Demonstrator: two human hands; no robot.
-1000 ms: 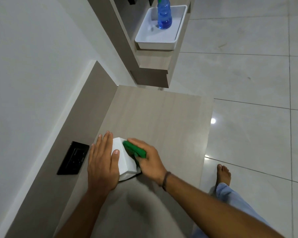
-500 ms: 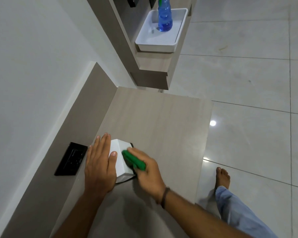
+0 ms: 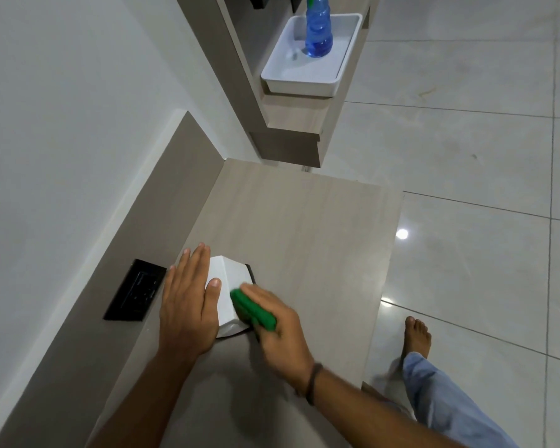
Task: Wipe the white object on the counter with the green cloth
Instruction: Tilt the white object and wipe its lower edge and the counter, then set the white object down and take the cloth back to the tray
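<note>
left hand (image 3: 188, 305): bare, no ring or watch, forearm unsleeved | right hand (image 3: 277, 331): bare, forearm unsleeved | wristband (image 3: 312, 383): thin dark band on the right wrist | trouser leg (image 3: 446, 402): light blue, loose | foot (image 3: 417, 336): bare, no shoe

surface: wood-grain counter (image 3: 304, 227) | on it: white object (image 3: 228, 287)

Even, bright indoor light, a small glare spot mirrored on the glossy pale tiled floor (image 3: 402, 234), soft shadows cast under both forearms, right hand (image 3: 280, 331) motion-blurred, straight edges bowed by wide-angle distortion.
</note>
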